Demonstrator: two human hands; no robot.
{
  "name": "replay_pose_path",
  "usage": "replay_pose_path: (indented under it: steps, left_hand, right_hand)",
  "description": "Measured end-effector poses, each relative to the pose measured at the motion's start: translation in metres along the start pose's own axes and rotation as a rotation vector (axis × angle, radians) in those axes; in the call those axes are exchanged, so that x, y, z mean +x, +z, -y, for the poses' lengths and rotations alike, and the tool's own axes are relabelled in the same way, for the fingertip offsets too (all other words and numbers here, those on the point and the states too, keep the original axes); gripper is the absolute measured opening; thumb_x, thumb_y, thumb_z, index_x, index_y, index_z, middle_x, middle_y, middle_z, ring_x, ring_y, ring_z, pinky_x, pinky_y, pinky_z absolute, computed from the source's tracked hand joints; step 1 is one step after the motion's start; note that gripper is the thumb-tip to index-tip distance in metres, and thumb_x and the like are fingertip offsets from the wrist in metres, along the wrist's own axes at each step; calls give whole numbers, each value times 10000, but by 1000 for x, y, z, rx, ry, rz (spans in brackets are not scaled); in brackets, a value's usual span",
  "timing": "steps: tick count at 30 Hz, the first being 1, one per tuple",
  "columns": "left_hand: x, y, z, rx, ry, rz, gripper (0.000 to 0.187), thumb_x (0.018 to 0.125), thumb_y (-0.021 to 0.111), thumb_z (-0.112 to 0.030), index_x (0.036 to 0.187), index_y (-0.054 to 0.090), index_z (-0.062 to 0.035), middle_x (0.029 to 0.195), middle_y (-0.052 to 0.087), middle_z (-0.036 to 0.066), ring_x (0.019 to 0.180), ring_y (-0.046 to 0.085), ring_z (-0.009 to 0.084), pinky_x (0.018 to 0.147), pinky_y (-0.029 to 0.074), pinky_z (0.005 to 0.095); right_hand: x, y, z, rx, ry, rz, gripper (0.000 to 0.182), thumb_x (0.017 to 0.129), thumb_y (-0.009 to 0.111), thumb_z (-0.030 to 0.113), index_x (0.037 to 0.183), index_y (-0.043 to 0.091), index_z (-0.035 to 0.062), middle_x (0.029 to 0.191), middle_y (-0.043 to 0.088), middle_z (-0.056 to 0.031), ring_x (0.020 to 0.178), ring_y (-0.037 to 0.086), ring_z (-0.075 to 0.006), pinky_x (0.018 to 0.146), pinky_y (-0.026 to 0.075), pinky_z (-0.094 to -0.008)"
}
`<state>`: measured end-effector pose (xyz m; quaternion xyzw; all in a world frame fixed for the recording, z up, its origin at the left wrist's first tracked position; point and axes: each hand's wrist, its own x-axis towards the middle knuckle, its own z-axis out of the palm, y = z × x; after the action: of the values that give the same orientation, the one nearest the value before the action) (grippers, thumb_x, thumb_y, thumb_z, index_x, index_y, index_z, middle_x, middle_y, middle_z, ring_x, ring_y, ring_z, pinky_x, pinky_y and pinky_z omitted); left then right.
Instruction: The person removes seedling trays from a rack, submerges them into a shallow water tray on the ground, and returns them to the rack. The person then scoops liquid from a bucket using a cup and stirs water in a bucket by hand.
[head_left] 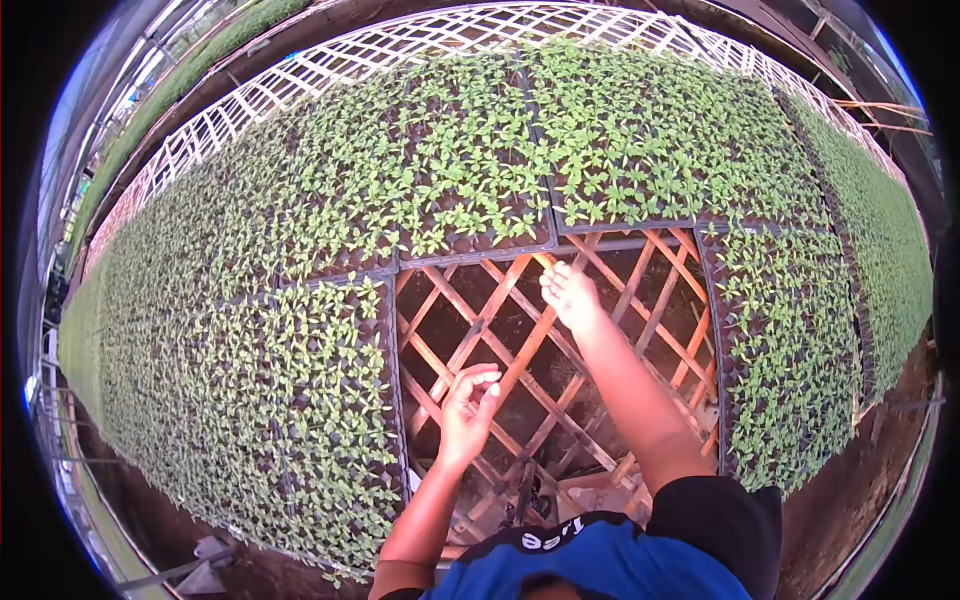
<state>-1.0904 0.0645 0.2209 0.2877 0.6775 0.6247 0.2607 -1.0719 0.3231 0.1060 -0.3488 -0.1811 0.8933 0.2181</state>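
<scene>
My right hand (570,293) is stretched forward over the wooden lattice (532,345), just short of the front edge of a black seedling tray (478,246). Its fingers are drawn together in a pinch, and whatever lies between them is hidden. Lower and to the left, my left hand (470,405) hovers over the lattice with loosely bent fingers. Its thumb stands a little apart from the fingertips, and nothing shows between them. Small green seedlings (470,165) fill the tray ahead of my hands.
More trays of seedlings border the lattice opening, with a left tray (340,380) and a right tray (785,350). A pale lattice edge (330,70) runs along the far side of the bench. Dark ground shows through the slats.
</scene>
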Motion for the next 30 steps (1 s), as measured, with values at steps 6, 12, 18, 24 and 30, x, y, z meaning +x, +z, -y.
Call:
replay_pose_path:
  steps: [6, 12, 18, 24, 30]
  left_hand:
    - [-10, -3, -27, -56, 54, 16, 159, 803, 532, -59, 961, 541, -39, 1036, 499, 65, 825, 474, 99, 682, 400, 225]
    - [-48, -24, -16, 36, 6, -27, 157, 794, 543, -52, 950, 543, -32, 1008, 525, 68, 889, 505, 124, 745, 414, 239]
    - [-76, -29, -12, 60, -31, -27, 152, 785, 553, -44, 935, 545, -23, 973, 536, 71, 821, 517, 111, 716, 422, 232]
    - [-98, -23, -24, 57, -61, 40, 143, 786, 550, -50, 925, 555, -19, 957, 538, 63, 783, 515, 105, 688, 421, 225]
    - [-119, -19, -25, -21, -97, 19, 141, 807, 549, -92, 936, 554, -34, 852, 535, 11, 732, 477, 74, 657, 407, 212]
  right_hand:
    - [60, 123, -88, 133, 237, -198, 476, 810, 513, 211, 1209, 318, 38, 1230, 332, -140, 1060, 402, -245, 838, 342, -404]
    - [32, 173, -84, -377, -450, -565, 214, 752, 517, 98, 859, 507, -88, 811, 551, -167, 699, 564, -272, 638, 445, -351]
    - [-21, 226, -43, -380, -775, -519, 223, 740, 558, 140, 659, 412, -8, 716, 452, -93, 615, 448, -196, 578, 374, -346]
    - [-58, 296, 26, -147, -786, -138, 196, 729, 537, 134, 661, 429, -15, 909, 364, -129, 748, 418, -203, 702, 355, -331]
    - [-116, 365, 82, 3, -858, -78, 162, 680, 524, 47, 601, 436, -63, 659, 506, -105, 528, 435, -157, 486, 385, -352]
